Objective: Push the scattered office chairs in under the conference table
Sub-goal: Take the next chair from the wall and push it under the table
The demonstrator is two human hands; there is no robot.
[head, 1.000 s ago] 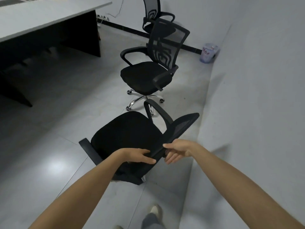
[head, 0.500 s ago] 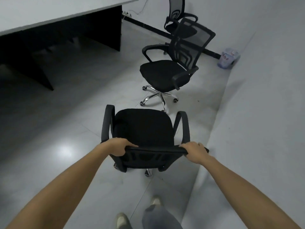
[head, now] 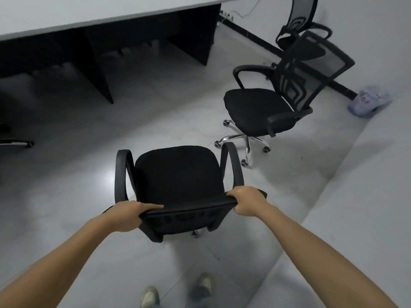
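A black office chair (head: 178,174) stands right in front of me, its seat facing the conference table (head: 93,12) at the top left. My left hand (head: 131,213) grips the left end of the backrest's top edge. My right hand (head: 246,202) grips the right end. A second black mesh-back chair (head: 258,107) on a chrome base stands to the right, apart from the table. A third chair (head: 300,21) sits behind it against the far wall.
A white wall (head: 367,207) runs close along my right side. A small plastic bin (head: 368,101) lies by the wall at the far right. Part of another chair's chrome base (head: 15,142) shows at the left edge. My feet (head: 178,292) are below.
The chair I hold has swung round so its seat faces the table. My hands have spread from the backrest's middle to its two ends. My view has turned left toward the table.
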